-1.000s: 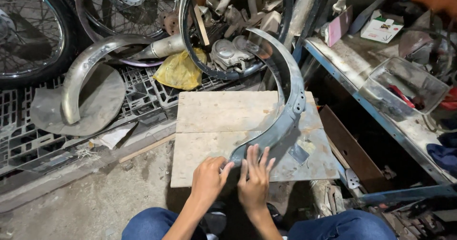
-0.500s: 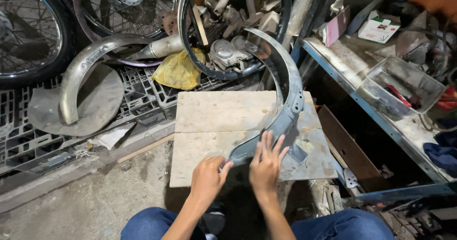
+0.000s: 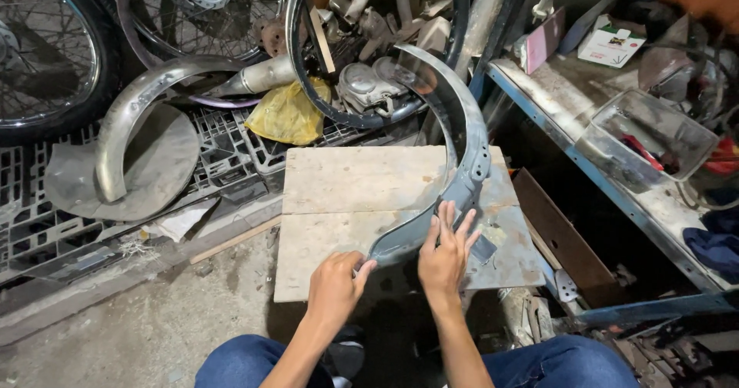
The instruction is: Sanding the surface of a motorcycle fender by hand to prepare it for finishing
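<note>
A curved grey metal fender (image 3: 464, 138) arches up from a wooden board (image 3: 362, 195) that lies on the ground in front of my knees. My left hand (image 3: 336, 284) grips the fender's near, lower end, fingers closed around its edge. My right hand (image 3: 446, 251) lies flat against the fender's lower right side, fingers spread. The fender's far end rises toward a bare wheel rim (image 3: 304, 57) behind it.
A second chrome fender (image 3: 127, 126) rests on black plastic crates (image 3: 223, 145) at the left, beside a yellow bag (image 3: 289, 115). Spoked wheels (image 3: 46, 57) lean at the back. A blue metal shelf (image 3: 585, 165) with a clear tray (image 3: 650, 138) stands at the right.
My right hand has slid up and to the right along the fender, away from my left hand. The left hand keeps its hold at the lower end.
</note>
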